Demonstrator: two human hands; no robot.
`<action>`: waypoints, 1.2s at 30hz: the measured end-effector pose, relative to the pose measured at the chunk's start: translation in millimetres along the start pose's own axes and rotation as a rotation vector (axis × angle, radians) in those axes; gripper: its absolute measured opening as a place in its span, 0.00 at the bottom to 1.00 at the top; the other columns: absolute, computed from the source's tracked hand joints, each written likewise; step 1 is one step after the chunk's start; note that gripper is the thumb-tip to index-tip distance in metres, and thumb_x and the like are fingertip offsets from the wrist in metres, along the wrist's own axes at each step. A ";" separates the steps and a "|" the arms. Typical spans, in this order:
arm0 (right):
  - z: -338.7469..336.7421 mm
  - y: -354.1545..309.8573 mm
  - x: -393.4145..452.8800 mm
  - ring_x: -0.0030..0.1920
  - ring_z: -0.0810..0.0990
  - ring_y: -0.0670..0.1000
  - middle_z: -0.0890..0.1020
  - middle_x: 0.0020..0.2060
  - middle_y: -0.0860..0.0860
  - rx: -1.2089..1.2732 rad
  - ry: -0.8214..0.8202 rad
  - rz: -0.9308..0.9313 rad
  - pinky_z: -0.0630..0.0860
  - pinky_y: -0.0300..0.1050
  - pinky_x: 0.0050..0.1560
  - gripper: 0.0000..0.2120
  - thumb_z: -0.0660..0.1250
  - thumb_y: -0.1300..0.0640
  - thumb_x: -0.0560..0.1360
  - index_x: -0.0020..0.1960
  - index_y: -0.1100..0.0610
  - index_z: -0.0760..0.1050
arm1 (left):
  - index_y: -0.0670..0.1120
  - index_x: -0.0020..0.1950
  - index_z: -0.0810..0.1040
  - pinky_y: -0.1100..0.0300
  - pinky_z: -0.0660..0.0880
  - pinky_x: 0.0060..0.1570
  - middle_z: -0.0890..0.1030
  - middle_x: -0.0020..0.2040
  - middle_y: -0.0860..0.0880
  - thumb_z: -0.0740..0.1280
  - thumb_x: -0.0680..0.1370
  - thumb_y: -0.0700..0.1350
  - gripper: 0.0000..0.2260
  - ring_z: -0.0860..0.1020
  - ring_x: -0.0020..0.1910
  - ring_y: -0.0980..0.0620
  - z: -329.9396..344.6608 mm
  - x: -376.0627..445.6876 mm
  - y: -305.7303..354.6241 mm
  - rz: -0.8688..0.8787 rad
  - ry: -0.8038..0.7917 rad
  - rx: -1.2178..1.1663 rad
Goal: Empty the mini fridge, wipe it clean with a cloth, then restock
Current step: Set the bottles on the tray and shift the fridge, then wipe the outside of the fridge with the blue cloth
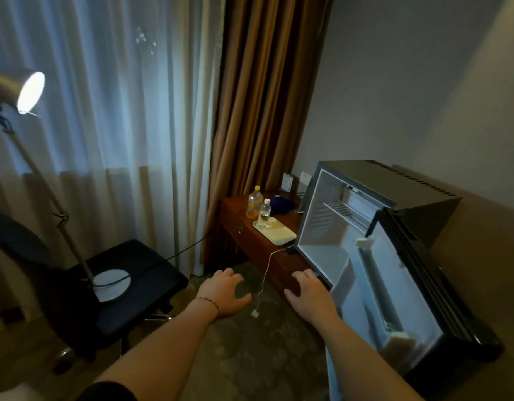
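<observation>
**Fridge open and bare, both hands free at the table edge**

Head view: the mini fridge [331, 227] stands on the right end of a dark wooden table [250, 241], its door [409, 285] swung wide toward the camera. The white interior shows a single wire shelf [348, 211] high up at the back and nothing on the floor of the compartment. Whether anything sits in the door pockets cannot be told.

To the left of the fridge, on the table, lies a pale tray [279, 234]. A small clear bottle with a white cap [264, 215] stands on the tray's far end, and a larger bottle with a yellow cap [254, 202] stands just behind it. A dark blue cloth [282, 204] lies bunched beside the bottles, near the wall. A white cable [264, 279] hangs off the table's front edge.

The left hand [225, 293] hovers over the floor in front of the table, fingers spread and loosely curved, holding nothing. The right hand [308, 296] reaches to the table's near edge by the fridge's lower corner, fingers apart and relaxed, gripping nothing.

A floor lamp [27, 94] and a black chair [128, 273] stand at the left, before the curtains [119, 111].
</observation>
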State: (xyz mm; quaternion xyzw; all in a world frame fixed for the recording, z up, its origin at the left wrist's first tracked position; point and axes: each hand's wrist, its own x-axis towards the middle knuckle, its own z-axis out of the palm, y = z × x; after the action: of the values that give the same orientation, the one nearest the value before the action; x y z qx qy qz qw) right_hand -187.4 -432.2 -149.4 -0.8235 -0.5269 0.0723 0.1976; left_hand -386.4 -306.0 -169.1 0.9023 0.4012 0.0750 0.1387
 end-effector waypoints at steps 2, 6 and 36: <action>1.1 -1.2 45.2 0.60 0.74 0.47 0.72 0.60 0.46 -0.004 0.009 -0.009 0.74 0.40 0.55 0.21 0.67 0.46 0.79 0.70 0.50 0.71 | 0.56 0.69 0.71 0.56 0.76 0.55 0.72 0.63 0.53 0.61 0.76 0.66 0.25 0.71 0.60 0.54 -11.7 38.7 -15.5 -0.012 0.011 -0.006; 10.6 -6.5 123.6 0.61 0.74 0.47 0.73 0.60 0.46 -0.002 0.013 -0.002 0.76 0.44 0.58 0.20 0.68 0.46 0.78 0.68 0.50 0.72 | 0.56 0.69 0.71 0.55 0.76 0.57 0.72 0.62 0.53 0.61 0.76 0.66 0.25 0.71 0.60 0.54 -18.5 108.4 -48.3 -0.023 0.018 -0.027; 73.6 90.0 709.0 0.58 0.76 0.55 0.73 0.59 0.52 -0.108 0.033 0.248 0.78 0.54 0.54 0.17 0.63 0.42 0.80 0.62 0.52 0.72 | 0.53 0.72 0.68 0.51 0.71 0.63 0.70 0.68 0.52 0.57 0.76 0.68 0.30 0.68 0.68 0.50 -15.3 752.1 -156.1 0.156 -0.078 0.021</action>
State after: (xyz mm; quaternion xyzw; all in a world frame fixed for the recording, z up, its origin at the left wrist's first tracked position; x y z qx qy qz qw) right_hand 171.9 188.7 -189.5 -0.8927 -0.4210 0.0538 0.1511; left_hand 1.6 356.9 -185.0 0.9345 0.3248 0.0463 0.1384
